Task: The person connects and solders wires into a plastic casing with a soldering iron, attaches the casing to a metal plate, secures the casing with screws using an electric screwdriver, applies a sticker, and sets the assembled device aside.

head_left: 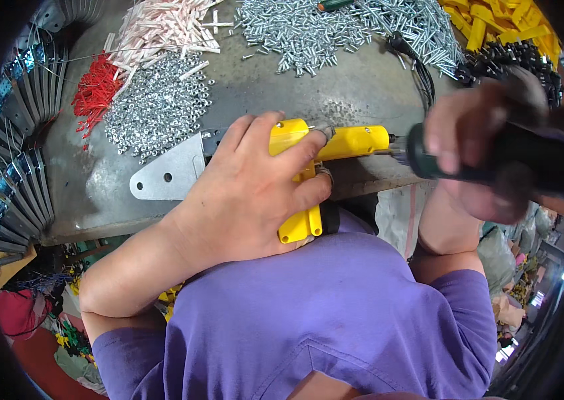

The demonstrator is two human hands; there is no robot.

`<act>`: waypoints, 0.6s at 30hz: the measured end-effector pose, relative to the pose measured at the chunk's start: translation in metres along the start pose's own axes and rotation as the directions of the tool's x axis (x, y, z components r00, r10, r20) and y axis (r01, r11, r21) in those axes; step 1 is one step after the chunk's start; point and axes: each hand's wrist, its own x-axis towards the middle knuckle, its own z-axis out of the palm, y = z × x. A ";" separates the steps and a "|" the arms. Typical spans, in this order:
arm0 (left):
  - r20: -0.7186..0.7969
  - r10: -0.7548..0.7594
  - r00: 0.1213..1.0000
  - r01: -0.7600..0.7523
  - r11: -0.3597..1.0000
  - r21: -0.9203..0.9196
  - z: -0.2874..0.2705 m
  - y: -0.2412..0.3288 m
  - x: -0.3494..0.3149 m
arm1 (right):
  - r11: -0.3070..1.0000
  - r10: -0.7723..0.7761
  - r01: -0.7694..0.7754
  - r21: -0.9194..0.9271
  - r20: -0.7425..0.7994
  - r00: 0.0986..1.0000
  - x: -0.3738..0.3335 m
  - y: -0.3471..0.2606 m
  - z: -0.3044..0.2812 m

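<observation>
My left hand (248,183) is closed over a yellow plastic tool housing (354,141) at the table's front edge, its thumb and fingers wrapped across the top. A flat grey metal plate (170,175) with a few holes sticks out from the housing's left side. In my right hand (465,137), smeared by motion, is a dark green power screwdriver (528,160). The driver lies nearly level, its blurred bit end close to the housing's right end; whether they touch I cannot tell. Part of the housing is hidden under my left hand.
Loose nuts (158,107), red pieces (97,90), white-pink strips (168,30) and silver screws (305,33) lie heaped on the grey table (88,193). Yellow parts (505,23) and black parts (502,63) are piled at far right, near a black cable (422,73). Metal bars (25,187) line the left.
</observation>
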 end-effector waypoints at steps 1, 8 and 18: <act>0.001 0.016 1.000 -0.016 1.000 -0.007 -0.001 0.002 0.002 | 0.994 -0.078 0.088 -0.061 0.143 0.987 0.008 -0.009 -0.012; -0.002 0.017 1.000 -0.017 1.000 0.015 0.002 0.002 0.002 | 0.955 -0.136 0.187 -0.230 0.221 0.966 0.016 0.004 -0.017; -0.035 0.028 0.999 -0.026 0.998 0.050 0.007 0.000 0.002 | 1.000 0.012 -0.010 -0.008 0.287 0.958 0.033 0.013 -0.034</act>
